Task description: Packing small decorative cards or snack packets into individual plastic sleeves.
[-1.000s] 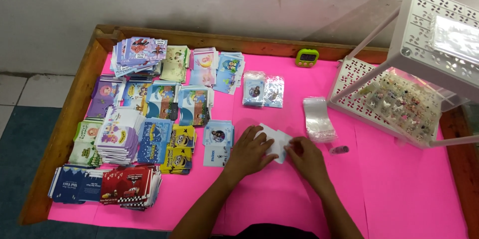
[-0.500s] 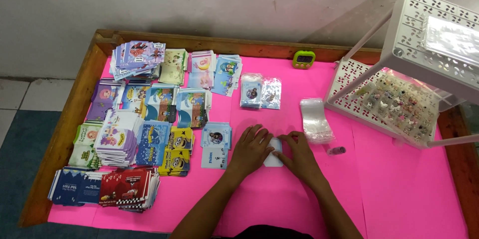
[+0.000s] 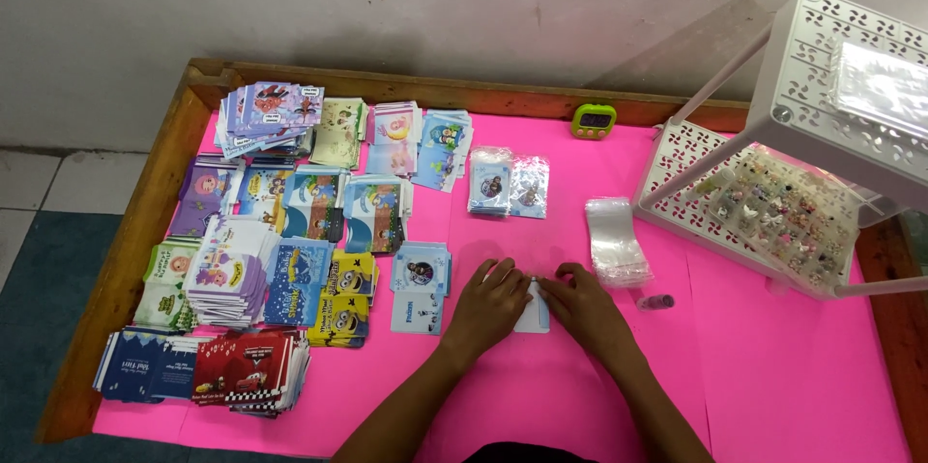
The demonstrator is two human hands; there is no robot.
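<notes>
Small white packet [image 3: 535, 310] is pressed flat on the pink tabletop [image 3: 773, 366] near its front-middle, pinned between left hand [image 3: 491, 303] and right hand [image 3: 580, 304]. Fingers of both are laid over its edges, apparently to hold it steady. Clear sleeves [image 3: 615, 241] are stacked just right; card stacks [image 3: 280, 260] are ranged along the left edge.

We see small white packet [image 3: 535, 313] mostly hidden under left hand [image 3: 491, 303] and right hand [image 3: 583, 303]; white rack [image 3: 822, 115] cut off at right edge; its tray contents too small for us to tell.
</notes>
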